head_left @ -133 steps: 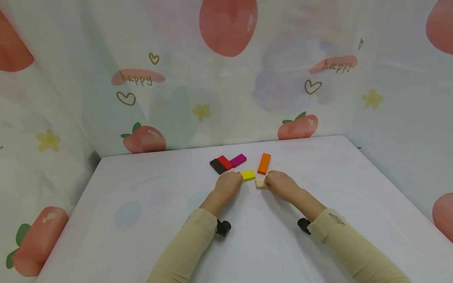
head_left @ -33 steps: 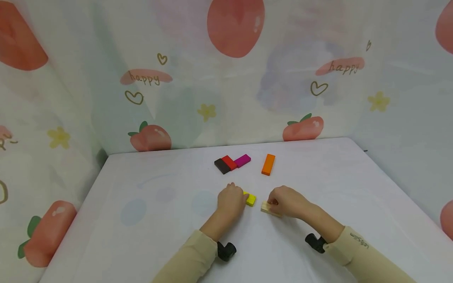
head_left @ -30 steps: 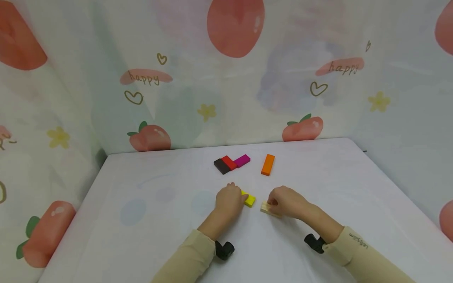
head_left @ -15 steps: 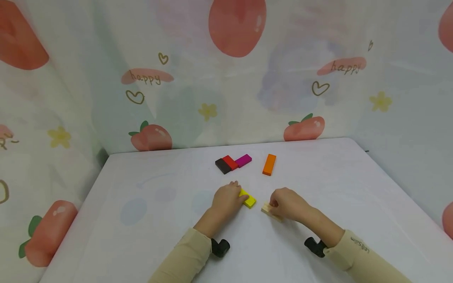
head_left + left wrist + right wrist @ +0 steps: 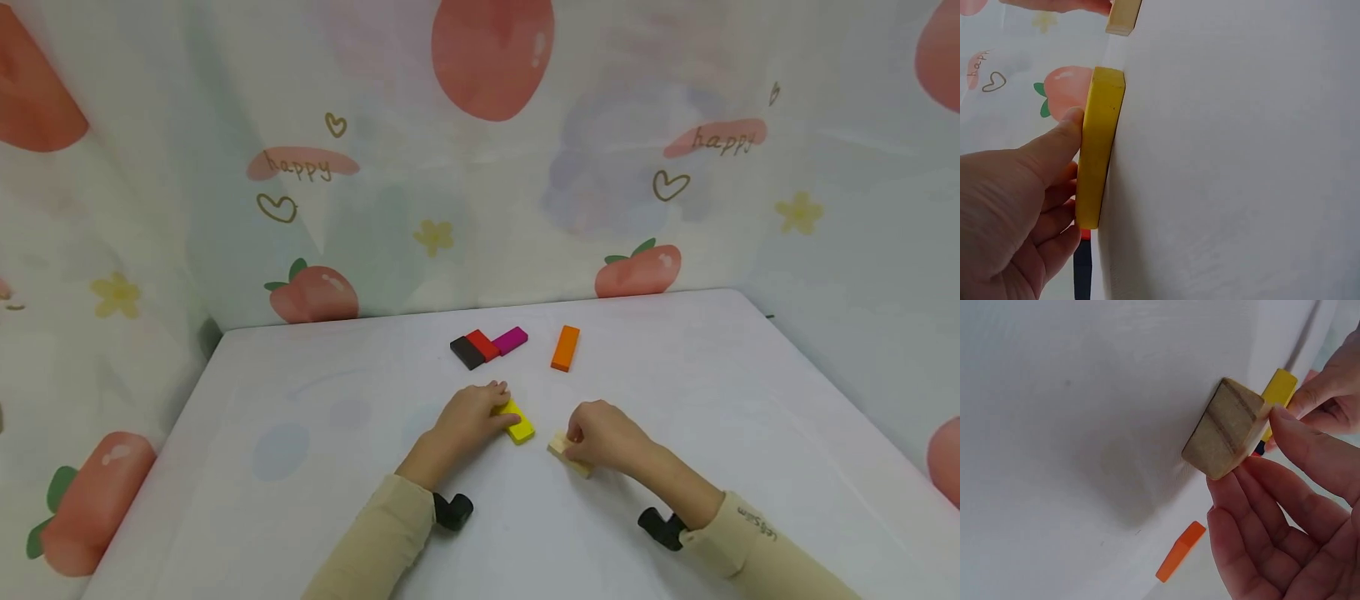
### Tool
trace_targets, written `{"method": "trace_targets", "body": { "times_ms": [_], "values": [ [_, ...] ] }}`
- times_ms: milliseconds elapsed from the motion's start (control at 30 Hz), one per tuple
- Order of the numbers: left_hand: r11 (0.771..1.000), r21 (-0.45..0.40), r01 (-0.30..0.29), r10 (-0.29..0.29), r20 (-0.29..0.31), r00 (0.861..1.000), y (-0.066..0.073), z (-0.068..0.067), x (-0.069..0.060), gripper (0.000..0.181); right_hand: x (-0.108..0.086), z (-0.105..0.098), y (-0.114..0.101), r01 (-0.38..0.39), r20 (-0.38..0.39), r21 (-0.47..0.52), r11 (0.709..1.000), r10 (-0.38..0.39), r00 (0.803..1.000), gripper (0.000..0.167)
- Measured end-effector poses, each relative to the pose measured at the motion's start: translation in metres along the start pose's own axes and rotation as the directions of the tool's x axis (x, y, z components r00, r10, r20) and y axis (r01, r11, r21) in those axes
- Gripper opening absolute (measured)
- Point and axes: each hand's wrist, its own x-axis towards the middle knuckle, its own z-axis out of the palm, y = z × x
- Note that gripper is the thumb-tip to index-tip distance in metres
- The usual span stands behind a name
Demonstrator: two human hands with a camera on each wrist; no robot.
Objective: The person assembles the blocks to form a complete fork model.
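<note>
In the head view my left hand [image 5: 468, 417] holds a yellow block [image 5: 520, 425] flat on the white table, thumb near the close end and fingers at the far end. The left wrist view shows the thumb and fingertips against one side of this yellow block [image 5: 1099, 150]. To the right, my right hand [image 5: 611, 435] pinches a plain wooden block [image 5: 558, 446] between thumb and fingers. Dark grain stripes cross that wooden block's end [image 5: 1225, 428] in the right wrist view. A small gap separates the two blocks, both slanting down to the right in the head view.
Behind the hands lie a dark brown block [image 5: 467, 353], a red block [image 5: 482, 344] and a magenta block [image 5: 512, 340], touching one another. An orange block [image 5: 566, 348] lies apart to their right. A patterned cloth wall [image 5: 480, 208] rises behind the white table [image 5: 300, 517].
Both blocks were drawn toward me, away from the other blocks. During the last second the yellow block has turned clockwise as my left hand shifted left; the wooden block has turned slightly.
</note>
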Motion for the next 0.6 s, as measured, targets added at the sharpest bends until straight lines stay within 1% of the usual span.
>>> {"method": "trace_targets", "body": {
  "times_ms": [67,233,400,600],
  "values": [
    [1.0,-0.023,-0.01,0.01,0.018,1.0,-0.003,-0.001,0.001,0.052,-0.001,0.001,-0.002,-0.009,-0.007,-0.003,1.0,0.009,1.0,0.015],
    [0.998,-0.022,-0.062,0.063,0.041,0.997,-0.008,-0.002,0.004,0.053,-0.002,0.005,-0.005,-0.033,-0.014,-0.003,0.999,0.033,0.999,0.015],
    [0.99,-0.042,-0.135,0.137,0.068,0.988,-0.013,-0.004,0.009,0.054,-0.005,0.008,-0.01,-0.051,-0.021,0.006,0.999,0.051,0.998,0.019],
    [0.982,-0.078,-0.174,0.181,0.1,0.978,-0.017,-0.006,0.013,0.054,-0.009,0.01,-0.014,-0.061,-0.036,0.002,0.998,0.061,0.997,0.021]
  ]
}}
